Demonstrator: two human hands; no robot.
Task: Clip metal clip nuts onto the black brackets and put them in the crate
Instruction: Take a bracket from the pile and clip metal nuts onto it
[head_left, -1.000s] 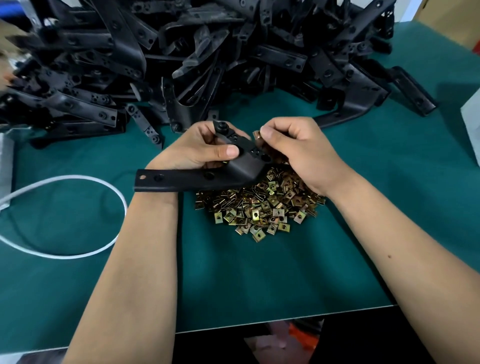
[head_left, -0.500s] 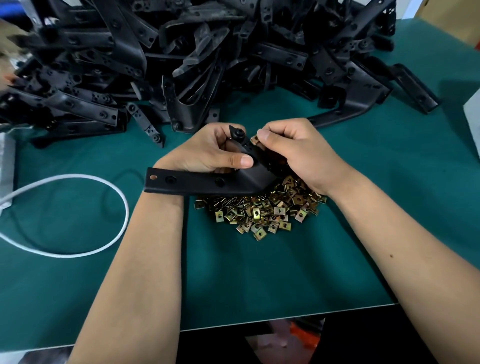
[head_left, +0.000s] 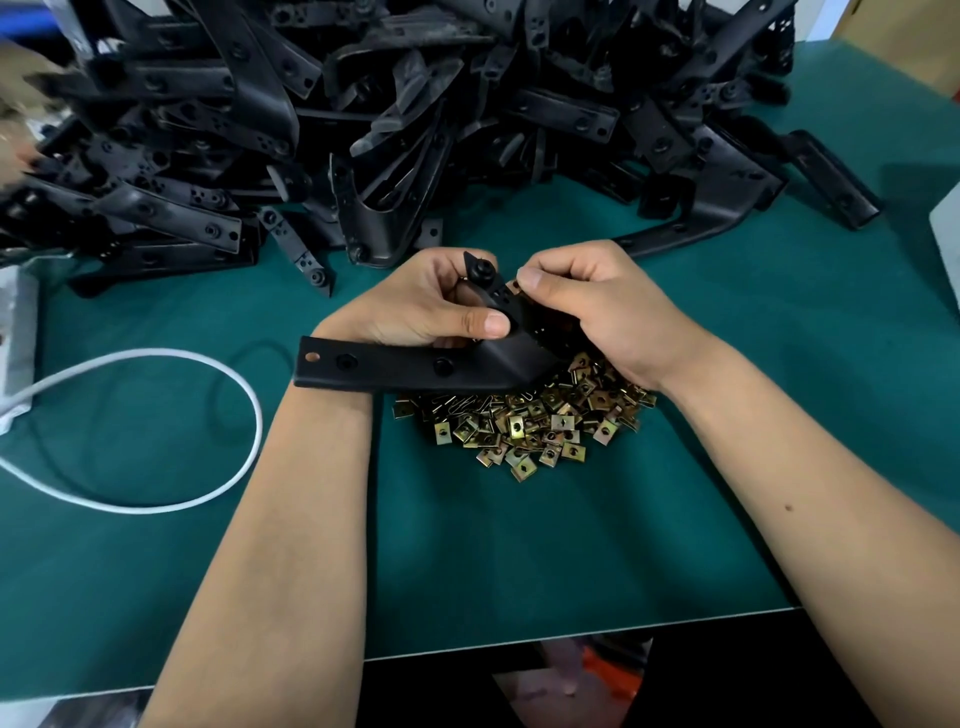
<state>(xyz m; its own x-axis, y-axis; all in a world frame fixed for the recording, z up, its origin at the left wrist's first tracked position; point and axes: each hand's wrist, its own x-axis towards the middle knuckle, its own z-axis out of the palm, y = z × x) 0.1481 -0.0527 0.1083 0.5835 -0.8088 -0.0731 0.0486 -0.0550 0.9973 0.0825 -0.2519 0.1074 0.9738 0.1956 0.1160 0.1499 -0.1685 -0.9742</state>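
Black bracket (head_left: 415, 366) has lifted slightly between my hands: the left hand (head_left: 415, 306) grips its bent end, the right hand (head_left: 587, 306) pinches a clip nut (head_left: 514, 286) against its edge, just above the nut pile (head_left: 524, 426). Clipping looks underway.

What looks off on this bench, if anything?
Mostly nothing. The black brackets lie in a tangled heap, the clip nuts in a loose pile. A white cable loops across the green mat near the left forearm. No crate is in view.
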